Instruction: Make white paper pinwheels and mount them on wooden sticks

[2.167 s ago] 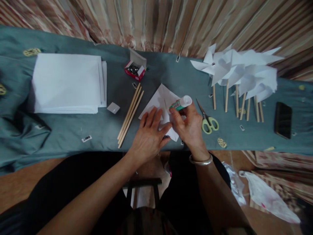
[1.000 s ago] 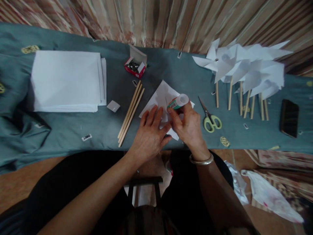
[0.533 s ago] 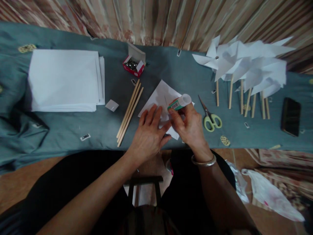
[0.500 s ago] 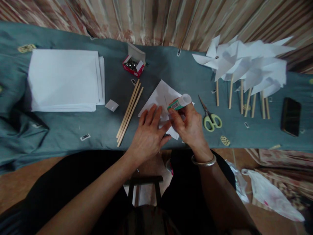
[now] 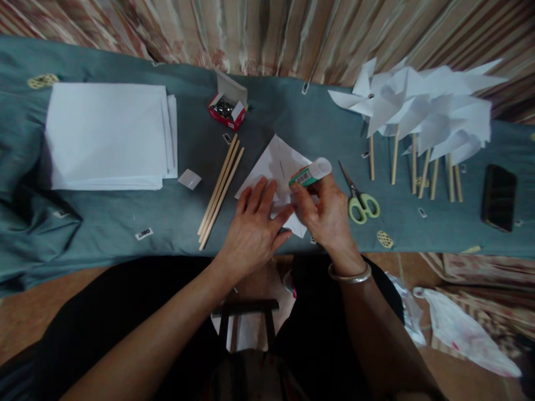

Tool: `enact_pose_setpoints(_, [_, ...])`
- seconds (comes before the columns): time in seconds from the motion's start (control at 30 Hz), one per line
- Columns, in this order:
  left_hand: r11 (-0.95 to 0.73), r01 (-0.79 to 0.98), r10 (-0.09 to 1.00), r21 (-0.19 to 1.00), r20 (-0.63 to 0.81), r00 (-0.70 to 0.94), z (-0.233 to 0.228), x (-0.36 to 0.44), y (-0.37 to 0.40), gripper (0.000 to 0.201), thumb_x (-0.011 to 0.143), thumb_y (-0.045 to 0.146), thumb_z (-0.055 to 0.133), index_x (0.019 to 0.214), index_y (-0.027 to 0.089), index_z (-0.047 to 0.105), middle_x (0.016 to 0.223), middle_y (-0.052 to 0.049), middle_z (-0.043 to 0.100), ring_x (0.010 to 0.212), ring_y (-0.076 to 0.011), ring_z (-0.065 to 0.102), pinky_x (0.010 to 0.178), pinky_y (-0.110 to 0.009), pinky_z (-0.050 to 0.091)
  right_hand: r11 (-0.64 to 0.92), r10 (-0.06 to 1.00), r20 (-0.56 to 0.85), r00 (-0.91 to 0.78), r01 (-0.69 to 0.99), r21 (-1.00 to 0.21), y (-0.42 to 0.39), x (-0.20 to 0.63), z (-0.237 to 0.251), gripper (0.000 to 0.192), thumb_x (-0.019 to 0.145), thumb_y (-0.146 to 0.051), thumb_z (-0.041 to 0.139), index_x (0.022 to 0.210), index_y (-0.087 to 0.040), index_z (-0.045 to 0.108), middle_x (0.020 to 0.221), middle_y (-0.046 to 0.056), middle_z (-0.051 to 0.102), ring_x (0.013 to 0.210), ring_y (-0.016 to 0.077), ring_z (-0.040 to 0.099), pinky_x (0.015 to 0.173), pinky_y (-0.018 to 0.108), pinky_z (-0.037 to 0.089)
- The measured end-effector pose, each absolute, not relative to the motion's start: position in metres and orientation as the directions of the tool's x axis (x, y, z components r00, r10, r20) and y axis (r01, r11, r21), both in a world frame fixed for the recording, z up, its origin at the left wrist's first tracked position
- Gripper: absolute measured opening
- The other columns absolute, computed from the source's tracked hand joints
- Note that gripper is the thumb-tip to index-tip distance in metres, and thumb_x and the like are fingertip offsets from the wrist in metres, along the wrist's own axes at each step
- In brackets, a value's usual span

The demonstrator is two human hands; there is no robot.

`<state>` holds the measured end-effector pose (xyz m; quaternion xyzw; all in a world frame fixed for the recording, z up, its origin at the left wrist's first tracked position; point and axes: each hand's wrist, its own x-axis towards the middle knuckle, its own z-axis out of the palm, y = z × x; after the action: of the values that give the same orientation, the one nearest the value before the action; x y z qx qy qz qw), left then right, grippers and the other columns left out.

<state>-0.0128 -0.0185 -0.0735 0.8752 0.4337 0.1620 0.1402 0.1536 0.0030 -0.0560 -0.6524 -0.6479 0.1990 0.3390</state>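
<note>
**Glue stick in your right hand, paper square under your left**

The creased white paper square (image 5: 261, 167) lies corner-up on the bench (image 5: 167, 223) in front of you, partly covered by both hands. Your left hand (image 5: 254, 220) lies flat on it, fingers slightly spread. Your right hand (image 5: 326, 211) grips a green-and-white glue stick (image 5: 311, 173), tilted over the paper; your fingers hide its lower end.

Beyond the paper, to the left, a small red carton (image 5: 237, 117) stands with its flap raised, holding shiny metal pieces (image 5: 223, 108) too small to identify. Three wooden sticks (image 5: 220, 192) lie near your left hand, with a small white square (image 5: 189, 179) past them, then a stack of white sheets (image 5: 106, 133).

Just beside your right hand are green-handled scissors (image 5: 358, 201), points away from you. Farther right lie overlapping paper pinwheels (image 5: 422, 106) on sticks, then a dark phone (image 5: 499, 197).
</note>
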Motion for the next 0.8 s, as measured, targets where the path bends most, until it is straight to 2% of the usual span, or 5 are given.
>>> enact_pose_setpoints(0.27, [-0.586, 0.713, 0.804, 0.385, 0.164, 0.572, -0.0741, -0.0127, -0.0183, 0.047, 0.088, 0.041, 0.064, 0.131, 0.024, 0.057, 0.157, -0.016, 0.034, 0.147, -0.0405, 0.024, 0.115, -0.064, 0.026, 0.071, 0.977, 0.192, 0.087, 0.722, -0.688, 0.0047, 0.1529, -0.0575, 0.023, 0.091, -0.044, 0.056, 0.101, -0.023, 0.056, 0.081, 0.004, 0.068, 0.074, 0.0233, 0.066, 0.066, 0.036, 0.049])
enact_pose_setpoints(0.43, [-0.600, 0.701, 0.794, 0.387, 0.181, 0.580, -0.0751, -0.0129, -0.0179, 0.047, 0.087, 0.041, 0.065, 0.130, 0.022, 0.058, 0.156, -0.019, 0.034, 0.146, -0.0426, 0.025, 0.114, -0.064, 0.027, 0.074, 0.975, 0.206, 0.085, 0.749, -0.658, 0.0053, 0.1524, -0.0594, 0.032, 0.092, -0.051, 0.052, 0.103, -0.021, 0.056, 0.082, 0.004, 0.068, 0.073, 0.0233, 0.066, 0.068, 0.037, 0.049])
enact_pose_setpoints(0.6, [-0.597, 0.702, 0.797, 0.389, 0.181, 0.577, -0.0743, -0.0133, -0.0182, 0.046, 0.087, 0.041, 0.066, 0.129, 0.022, 0.058, 0.155, -0.018, 0.036, 0.146, -0.0421, 0.026, 0.114, -0.064, 0.027, 0.079, 0.974, 0.209, 0.083, 0.743, -0.664, 0.0057, 0.1518, -0.0604, 0.029, 0.093, -0.049, 0.053, 0.103, -0.022, 0.055, 0.079, 0.004, 0.068, 0.073, 0.0229, 0.066, 0.066, 0.036, 0.050])
enact_pose_setpoints(0.8, [-0.595, 0.701, 0.798, 0.394, 0.183, 0.575, -0.0747, -0.0131, -0.0180, 0.046, 0.087, 0.041, 0.066, 0.129, 0.022, 0.058, 0.156, -0.018, 0.035, 0.146, -0.0423, 0.026, 0.114, -0.064, 0.026, 0.058, 0.983, 0.167, 0.080, 0.722, -0.689, 0.0061, 0.1491, -0.0596, 0.032, 0.093, -0.051, 0.051, 0.106, -0.021, 0.055, 0.083, 0.006, 0.068, 0.081, 0.0259, 0.068, 0.071, 0.040, 0.052])
